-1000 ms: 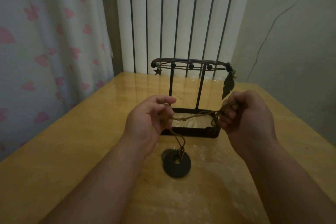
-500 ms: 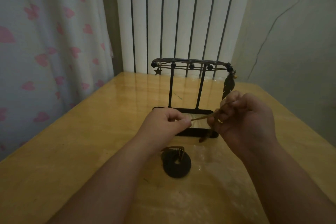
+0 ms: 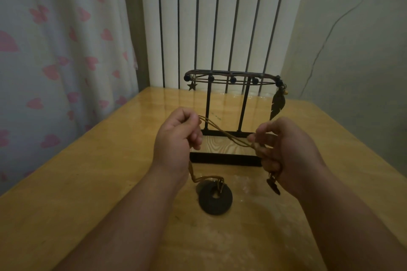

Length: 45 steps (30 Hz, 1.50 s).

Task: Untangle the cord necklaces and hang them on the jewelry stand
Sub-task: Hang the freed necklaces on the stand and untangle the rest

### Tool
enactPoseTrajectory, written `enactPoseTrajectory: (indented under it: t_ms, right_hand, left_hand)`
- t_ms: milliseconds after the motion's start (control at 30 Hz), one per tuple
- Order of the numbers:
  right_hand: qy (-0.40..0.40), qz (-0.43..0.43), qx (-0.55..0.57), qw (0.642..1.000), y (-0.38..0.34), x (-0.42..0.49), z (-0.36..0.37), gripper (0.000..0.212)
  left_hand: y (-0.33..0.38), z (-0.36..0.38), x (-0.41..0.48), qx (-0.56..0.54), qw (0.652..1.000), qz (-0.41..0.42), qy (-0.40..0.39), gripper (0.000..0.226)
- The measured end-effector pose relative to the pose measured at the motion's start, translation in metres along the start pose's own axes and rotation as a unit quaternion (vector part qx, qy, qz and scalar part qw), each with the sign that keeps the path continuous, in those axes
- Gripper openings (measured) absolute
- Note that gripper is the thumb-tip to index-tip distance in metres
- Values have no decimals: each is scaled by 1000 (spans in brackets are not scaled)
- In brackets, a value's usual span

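Wooden table [image 3: 88, 182], jewelry stand [image 3: 244, 105] at the far side with a star charm [image 3: 192, 86] and feather pendant [image 3: 278, 105] hanging off its bar. Your left hand [image 3: 176, 141] and right hand [image 3: 290, 152], apart, each grip the tan cord [image 3: 226, 134]; the black ring pendant [image 3: 220, 204] lies on the table nearer you. The small charm [image 3: 273, 185] below your right hand is too dark to tell.

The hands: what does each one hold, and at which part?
Both hold the tan cord, stretched between them. The left hand grips it above the ring pendant lying on the table; the right hand pinches it near a small dangling charm.
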State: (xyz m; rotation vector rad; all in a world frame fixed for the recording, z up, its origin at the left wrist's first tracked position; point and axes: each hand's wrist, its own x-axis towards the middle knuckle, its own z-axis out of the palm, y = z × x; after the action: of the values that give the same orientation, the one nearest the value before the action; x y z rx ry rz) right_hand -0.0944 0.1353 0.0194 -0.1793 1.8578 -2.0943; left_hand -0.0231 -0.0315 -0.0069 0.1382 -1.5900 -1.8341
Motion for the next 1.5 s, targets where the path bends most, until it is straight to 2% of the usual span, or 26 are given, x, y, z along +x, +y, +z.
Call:
enactPoseTrajectory:
  t_ms: [200, 400, 467, 533, 600, 667, 800, 933, 1167, 1300, 1500]
  right_hand:
    - [-33, 52, -110, 992, -6, -1, 0, 59]
    - [-168, 61, -252, 951, -4, -3, -4, 87]
    - [-195, 54, -249, 947, -2, -3, -6, 81]
    - [-193, 36, -204, 959, -2, -3, -6, 58]
    - [-152, 9, -156, 976, -1, -2, -6, 38]
    - [-95, -19, -113, 989, -2, 0, -5, 29]
    - [15, -52, -64, 996, -4, 2, -4, 29]
    - [57, -64, -39, 996, -4, 0, -3, 27]
    - [63, -74, -42, 994, -4, 2, -3, 25]
    - [37, -99, -75, 991, -2, 2, -2, 26]
    - [53, -191, -211, 957, -1, 1, 3, 27]
  left_hand:
    - [-1, -1, 2, -69, 997, -21, 3, 48]
    - [1, -1, 2, -89, 995, -40, 26, 48]
    - [0, -2, 3, -97, 993, -57, 43, 46]
    - [0, -5, 6, -100, 990, -82, 54, 38]
    - [0, -6, 6, -83, 989, -112, 40, 30]
    - [0, -5, 4, -66, 988, -139, 10, 30]
    - [2, -2, 0, -36, 983, -163, -82, 35]
    - [4, 0, -2, -38, 977, -159, -137, 35]
    - [7, 1, -5, -55, 975, -125, -174, 29]
    - [8, -3, -5, -77, 963, -108, -236, 19]
    - [10, -5, -6, -57, 956, -95, -273, 22]
